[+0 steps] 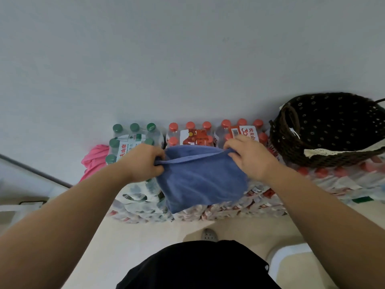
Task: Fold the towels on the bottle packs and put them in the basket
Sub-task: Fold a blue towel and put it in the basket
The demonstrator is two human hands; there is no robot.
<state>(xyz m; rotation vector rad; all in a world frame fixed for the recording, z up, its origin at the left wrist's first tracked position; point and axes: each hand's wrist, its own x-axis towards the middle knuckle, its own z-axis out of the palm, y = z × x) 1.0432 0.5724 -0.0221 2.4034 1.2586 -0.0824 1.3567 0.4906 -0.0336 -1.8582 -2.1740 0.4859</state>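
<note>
A blue towel (200,180) hangs doubled over the front of the stacked bottle packs (193,132). My left hand (143,161) grips its upper left corner and my right hand (250,157) grips its upper right corner, both closed on the cloth. A pink towel (93,159) lies bunched at the left end of the packs, beside the green-capped bottles (133,134). The dark woven basket (325,130) with a flowered lining sits on the packs at the far right; I see no towel in the part of it that shows.
A plain grey wall rises right behind the packs. Red-capped packs (333,174) continue under the basket to the right. A grey rail (35,172) slants in at the left. A shoe (209,234) stands on the pale floor below the packs.
</note>
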